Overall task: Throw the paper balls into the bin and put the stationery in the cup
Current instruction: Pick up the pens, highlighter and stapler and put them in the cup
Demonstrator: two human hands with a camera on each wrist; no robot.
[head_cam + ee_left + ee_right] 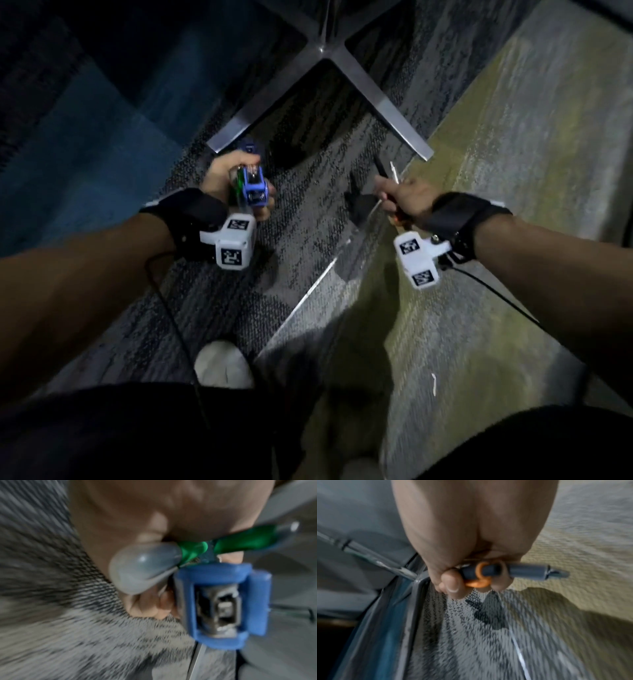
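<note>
My left hand (236, 185) grips a blue stapler (254, 190) together with a green pen that has a clear cap (238, 183), above the carpet. In the left wrist view the stapler (221, 607) lies against my curled fingers (147, 609), with the green pen (240, 540) across the palm. My right hand (399, 197) grips a dark pen (381, 168) and a silvery pen (394, 174), their tips pointing away. The right wrist view shows a grey pen with an orange ring (527, 572) in the fist and a clear pen (376, 559) sticking out left. No paper ball, bin or cup is in view.
I look down at striped grey carpet (308, 212) with a yellowish strip (496, 192) to the right. A metal star-shaped chair base (329, 58) stands just beyond my hands. A white shoe (222, 365) and a small white scrap (433, 382) are near my legs.
</note>
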